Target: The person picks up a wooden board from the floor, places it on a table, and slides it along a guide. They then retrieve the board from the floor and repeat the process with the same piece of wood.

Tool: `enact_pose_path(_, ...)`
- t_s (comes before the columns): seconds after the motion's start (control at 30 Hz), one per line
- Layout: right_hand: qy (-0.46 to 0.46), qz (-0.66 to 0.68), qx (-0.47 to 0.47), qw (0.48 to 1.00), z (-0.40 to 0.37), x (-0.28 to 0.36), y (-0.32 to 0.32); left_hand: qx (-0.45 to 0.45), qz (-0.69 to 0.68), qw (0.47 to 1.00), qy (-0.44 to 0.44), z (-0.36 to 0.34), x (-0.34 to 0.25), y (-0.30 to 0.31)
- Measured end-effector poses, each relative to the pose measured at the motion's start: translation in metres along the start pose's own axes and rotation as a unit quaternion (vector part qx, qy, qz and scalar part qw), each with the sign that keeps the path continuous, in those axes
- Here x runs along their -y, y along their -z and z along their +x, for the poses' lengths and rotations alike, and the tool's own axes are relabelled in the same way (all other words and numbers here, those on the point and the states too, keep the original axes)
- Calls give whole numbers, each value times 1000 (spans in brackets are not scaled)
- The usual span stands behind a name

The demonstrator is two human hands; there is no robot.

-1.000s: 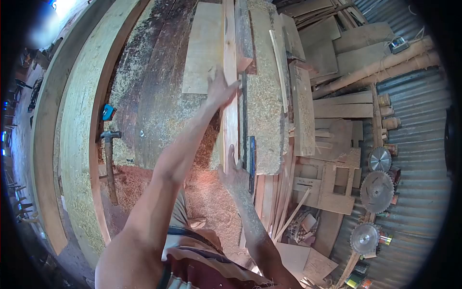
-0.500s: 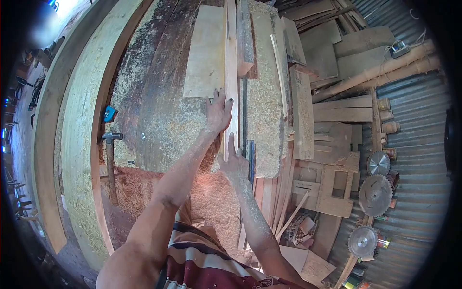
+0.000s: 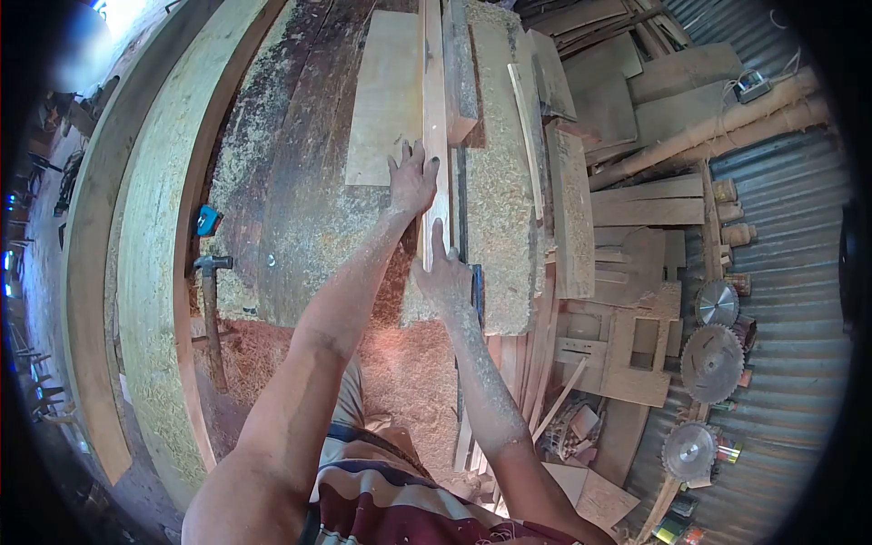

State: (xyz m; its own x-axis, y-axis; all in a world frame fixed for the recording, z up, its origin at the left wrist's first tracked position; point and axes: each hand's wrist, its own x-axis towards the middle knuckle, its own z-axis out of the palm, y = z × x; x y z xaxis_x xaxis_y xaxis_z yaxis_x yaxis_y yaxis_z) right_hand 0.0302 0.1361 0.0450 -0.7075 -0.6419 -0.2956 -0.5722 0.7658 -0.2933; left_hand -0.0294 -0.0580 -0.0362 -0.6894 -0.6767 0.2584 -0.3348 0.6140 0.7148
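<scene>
A long narrow strip of pale wood (image 3: 435, 109) runs away from me along the dusty work table (image 3: 309, 218). My left hand (image 3: 413, 182) lies on the strip's left side, fingers apart and pointing forward. Closer to me, my right hand (image 3: 445, 272) rests at the strip's near end, its index finger stretched along the wood and the thumb at the left edge. A flat pale board (image 3: 386, 100) lies left of the strip, just beyond my left hand. To the right stands a thicker wooden block (image 3: 460, 73).
Long planks (image 3: 150, 245) curve down the left side, with a hammer (image 3: 211, 309) and a blue tool (image 3: 208, 220) beside them. Circular saw blades (image 3: 712, 363) hang along the corrugated wall at right. Wood offcuts (image 3: 627, 204) fill the right side.
Both hands have moved forward, away from me, the right hand more than the left. The near end of the strip has moved forward too.
</scene>
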Motion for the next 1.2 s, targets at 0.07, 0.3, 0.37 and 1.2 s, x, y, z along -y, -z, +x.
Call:
enact_pose_path(0.07, -2, -6, 5, 1000, 7, 3, 5, 5, 13, 1000, 5, 9, 2, -2)
enact_pose_path(0.3, 9, -1, -14, 1000, 34, 3, 2, 24, 5, 999, 34, 35, 0, 3)
enact_pose_path(0.37, 17, -5, -23, 1000, 43, 5, 5, 33, 6, 998, 45, 44, -4, 9)
enact_pose_path(1.2, 135, 0, -118, 984, 147, 14, 29, -33, -243, 953, 179, -10, -15, 37)
